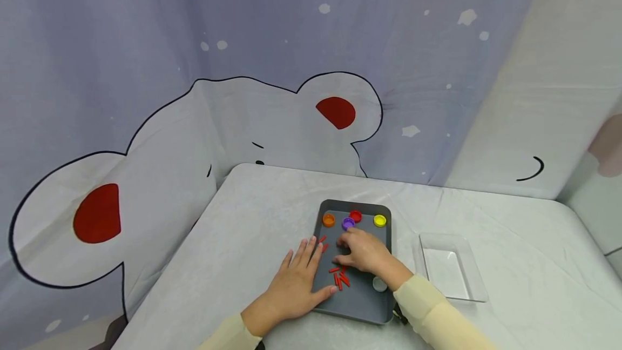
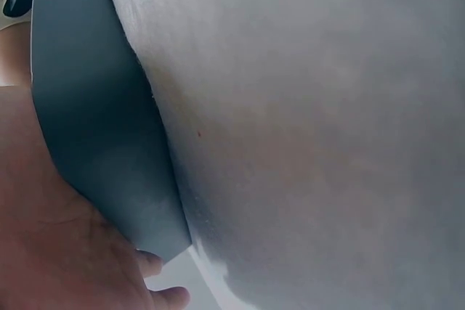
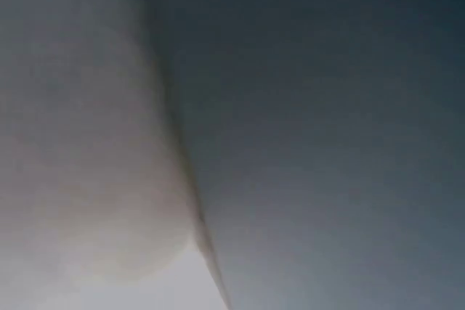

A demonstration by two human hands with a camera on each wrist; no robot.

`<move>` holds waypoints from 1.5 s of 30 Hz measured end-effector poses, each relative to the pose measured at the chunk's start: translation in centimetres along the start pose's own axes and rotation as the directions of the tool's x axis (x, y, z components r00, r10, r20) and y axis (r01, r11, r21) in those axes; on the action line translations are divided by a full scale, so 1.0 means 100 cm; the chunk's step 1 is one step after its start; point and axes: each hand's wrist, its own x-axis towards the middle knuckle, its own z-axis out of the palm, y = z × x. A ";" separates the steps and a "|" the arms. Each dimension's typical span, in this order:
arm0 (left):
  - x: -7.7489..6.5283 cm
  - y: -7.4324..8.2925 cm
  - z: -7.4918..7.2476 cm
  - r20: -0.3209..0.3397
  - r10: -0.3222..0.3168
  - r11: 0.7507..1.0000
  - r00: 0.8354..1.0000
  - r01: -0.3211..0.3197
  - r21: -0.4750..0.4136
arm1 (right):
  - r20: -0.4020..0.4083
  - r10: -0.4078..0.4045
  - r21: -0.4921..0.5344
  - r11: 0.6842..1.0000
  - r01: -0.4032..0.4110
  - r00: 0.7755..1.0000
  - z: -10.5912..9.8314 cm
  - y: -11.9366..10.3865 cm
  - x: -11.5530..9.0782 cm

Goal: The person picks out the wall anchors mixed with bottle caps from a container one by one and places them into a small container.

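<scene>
Bracing the gray tray (image 1: 353, 301) at its left edge is the left hand (image 1: 296, 280): flat, fingers (image 1: 305, 250) straight and spread, thumb lying over the rim onto the tray floor. The left wrist view shows the palm on that rim with cloth-covered worktop (image 2: 312, 128) beside it.

The right hand (image 1: 362, 253) sits on the tray with fingers curled down. Can't tell whether they pinch anything; the tips are hidden and the right wrist view is just blur.

The loose red sticks (image 1: 340, 277) lie in two spots: a cluster just under and behind the right fingers, and a couple by the left fingertips.

Risks as I judge them:
- The sticks are small and scattered, so a pinch can easily catch two or flick one off toward the left thumb.
- The purple cap (image 1: 347, 223) is almost touching the right fingertips. The red cap (image 1: 356, 216), orange cap (image 1: 328, 220) and yellow cap (image 1: 379, 220) sit just beyond, and a forward reach knocks them.
- The white cap (image 1: 379, 284) sits right by the right wrist, so the sleeve can drag it.
- The tray slides on the cloth if the left palm eases off.
- The clear container (image 1: 449, 269) is well off to the right of the right hand, so a stick could drop on the way across.
</scene>
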 end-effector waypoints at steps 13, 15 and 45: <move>-0.001 0.004 -0.009 0.010 -0.021 0.999 1.000 0.021 -0.037 | 0.193 0.037 0.068 0.996 -0.051 0.981 -0.024 -0.013 0.014; 0.001 0.003 -0.011 0.025 -0.022 0.999 0.999 0.023 -0.049 | 0.211 0.055 0.069 0.995 -0.071 0.976 -0.027 -0.015 0.018; -0.005 -0.001 -0.028 0.146 0.015 0.995 0.989 -0.029 0.091 | 0.194 0.041 0.085 0.995 -0.058 0.980 0.002 -0.022 0.046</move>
